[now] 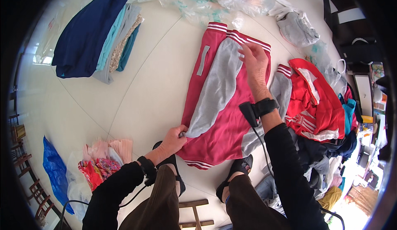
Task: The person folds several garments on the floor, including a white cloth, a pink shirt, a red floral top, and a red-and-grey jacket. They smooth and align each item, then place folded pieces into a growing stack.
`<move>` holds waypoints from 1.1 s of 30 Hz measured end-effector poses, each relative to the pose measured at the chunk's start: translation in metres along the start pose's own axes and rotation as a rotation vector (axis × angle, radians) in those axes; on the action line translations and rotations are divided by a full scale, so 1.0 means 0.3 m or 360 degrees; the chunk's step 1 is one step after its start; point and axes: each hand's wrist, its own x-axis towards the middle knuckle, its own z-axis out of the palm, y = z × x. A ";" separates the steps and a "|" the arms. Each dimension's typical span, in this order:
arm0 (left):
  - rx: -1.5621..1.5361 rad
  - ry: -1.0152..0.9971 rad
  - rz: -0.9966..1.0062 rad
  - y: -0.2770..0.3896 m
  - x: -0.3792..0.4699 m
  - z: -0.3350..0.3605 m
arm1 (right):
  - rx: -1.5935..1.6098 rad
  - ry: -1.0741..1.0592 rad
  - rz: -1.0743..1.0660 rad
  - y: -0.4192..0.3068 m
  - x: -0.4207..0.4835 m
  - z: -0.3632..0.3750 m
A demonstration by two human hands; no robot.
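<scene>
A dark pink jacket (217,146) with grey sleeves and striped ribbed trim lies spread on the tiled floor before me. Its near grey sleeve (214,87) is folded lengthwise over the body, the striped cuff up by the far hem. At the jacket's left shoulder, my left hand (171,140) pinches the fabric between thumb and fingers. My right hand (256,59) is over the far right part, beside that cuff, fingers bent and apart with nothing visible in them. The other grey sleeve (280,85) sticks out on the right, partly behind my right forearm.
Folded clothes (93,34) lie at the far left. To the right is a heap with a red jacket (319,106) on top. Clear plastic bags (201,6) line the far side. Pink and floral garments (99,165) and a blue bag (55,171) lie near left.
</scene>
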 end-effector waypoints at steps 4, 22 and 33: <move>-0.0265 -0.0080 0.0124 0.043 0.006 -0.004 | -0.0493 0.0142 0.0411 0.164 0.056 -0.092; -0.0989 0.0462 0.0415 0.181 0.111 0.027 | 0.0573 -0.0324 0.0276 0.016 0.127 -0.040; -0.1348 0.0228 -0.0037 0.093 0.166 -0.018 | 0.0247 -0.0763 0.0868 0.154 0.000 0.012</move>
